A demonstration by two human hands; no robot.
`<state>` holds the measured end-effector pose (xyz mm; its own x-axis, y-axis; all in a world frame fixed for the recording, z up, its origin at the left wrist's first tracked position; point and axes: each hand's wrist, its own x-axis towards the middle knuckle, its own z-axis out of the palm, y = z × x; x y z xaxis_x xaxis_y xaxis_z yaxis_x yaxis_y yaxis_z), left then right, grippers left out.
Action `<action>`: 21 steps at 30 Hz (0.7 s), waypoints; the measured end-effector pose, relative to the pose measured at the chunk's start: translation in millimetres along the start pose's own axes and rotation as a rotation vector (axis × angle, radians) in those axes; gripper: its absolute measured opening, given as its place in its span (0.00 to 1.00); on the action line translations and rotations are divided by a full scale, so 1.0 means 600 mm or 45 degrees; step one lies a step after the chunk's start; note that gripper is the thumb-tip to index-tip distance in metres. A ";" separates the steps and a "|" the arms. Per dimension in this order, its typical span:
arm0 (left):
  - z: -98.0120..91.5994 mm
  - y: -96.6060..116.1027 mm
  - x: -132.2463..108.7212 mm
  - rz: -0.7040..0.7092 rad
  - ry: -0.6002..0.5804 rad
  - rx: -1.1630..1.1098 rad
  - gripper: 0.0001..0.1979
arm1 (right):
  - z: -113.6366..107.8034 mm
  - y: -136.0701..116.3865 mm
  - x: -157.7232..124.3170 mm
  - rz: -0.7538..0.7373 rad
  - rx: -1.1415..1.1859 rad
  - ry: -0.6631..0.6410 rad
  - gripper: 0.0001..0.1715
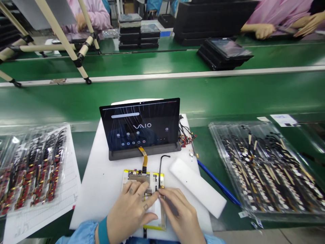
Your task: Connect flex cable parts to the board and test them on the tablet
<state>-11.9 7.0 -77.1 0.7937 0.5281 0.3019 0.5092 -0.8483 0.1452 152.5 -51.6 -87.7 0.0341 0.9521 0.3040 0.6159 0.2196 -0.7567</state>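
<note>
A circuit board with a battery pack point(156, 217), edged in yellow tape, lies on a white foam mat point(91, 189). My left hand point(133, 206) rests across it with fingers spread, the index fingertip near the board's right part. Beside that fingertip, my right hand point(180, 211) pinches at the base of a thin black cable point(160, 169); the exact piece between its fingers is too small to name. An orange flat cable point(144, 157) runs from the board to a lit tablet screen point(141, 127), which leans upright in a black stand point(144, 151).
A white foam block point(198, 186) and a blue pen-like tool point(219, 183) lie to the right. Clear trays of parts point(266, 169) flank the mat, with small cabled parts point(186, 135) behind. Across the green bench stand black trays point(220, 52); other people's hands point(264, 31) work there.
</note>
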 end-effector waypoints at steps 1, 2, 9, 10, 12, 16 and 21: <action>-0.003 -0.003 0.000 0.007 -0.024 -0.006 0.24 | -0.008 -0.004 0.002 -0.025 -0.040 -0.038 0.11; -0.007 -0.009 0.001 0.012 -0.051 -0.020 0.24 | -0.017 -0.007 0.003 -0.064 -0.089 -0.072 0.13; -0.037 -0.078 0.036 -0.205 0.092 0.249 0.20 | -0.076 0.025 0.004 -0.374 -0.575 0.140 0.22; -0.034 -0.087 0.043 -0.230 0.123 0.307 0.21 | -0.080 0.036 0.001 -0.377 -0.694 0.174 0.21; -0.021 -0.100 0.055 -0.274 0.164 0.399 0.24 | -0.084 0.058 -0.006 -0.353 -0.942 0.204 0.20; 0.003 -0.106 0.063 -0.380 0.213 0.450 0.25 | -0.088 0.092 -0.023 -0.282 -1.175 0.211 0.22; -0.022 -0.080 0.046 -0.398 0.331 0.281 0.25 | -0.094 0.099 -0.026 -0.298 -0.967 0.216 0.25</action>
<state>-18.9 61.5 -63.2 0.4956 0.7062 0.5056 0.7918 -0.6066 0.0712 232.9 -65.6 -104.5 -0.0806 0.8409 0.5351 0.9858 0.1467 -0.0822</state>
